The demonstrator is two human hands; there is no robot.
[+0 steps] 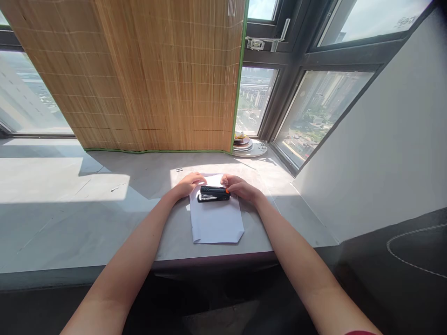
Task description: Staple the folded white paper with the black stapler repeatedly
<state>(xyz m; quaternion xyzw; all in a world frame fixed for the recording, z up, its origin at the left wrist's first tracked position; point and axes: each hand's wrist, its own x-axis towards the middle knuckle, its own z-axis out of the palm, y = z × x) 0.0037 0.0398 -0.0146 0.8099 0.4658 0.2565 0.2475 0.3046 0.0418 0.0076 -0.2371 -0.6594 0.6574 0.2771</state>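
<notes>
A black stapler [213, 190] with an orange part at its right end lies across the upper part of some white paper [217, 223]. Its jaw gapes toward the left. My right hand [240, 187] is closed at the stapler's right end, the thumb by the orange part and the fingers curled behind it. At the paper's upper left edge, my left hand [190, 184] has its fingers bent together on the paper, close to the stapler's left end. The paper's lower corners are creased or folded.
The pale sill [146, 237] ends in a front edge near me. Small dark strips [179, 170] lie beyond my left hand. A bamboo blind [157, 79] hangs at the back, beside stacked plates [243, 145]. A white wall [377, 158] slants along the right.
</notes>
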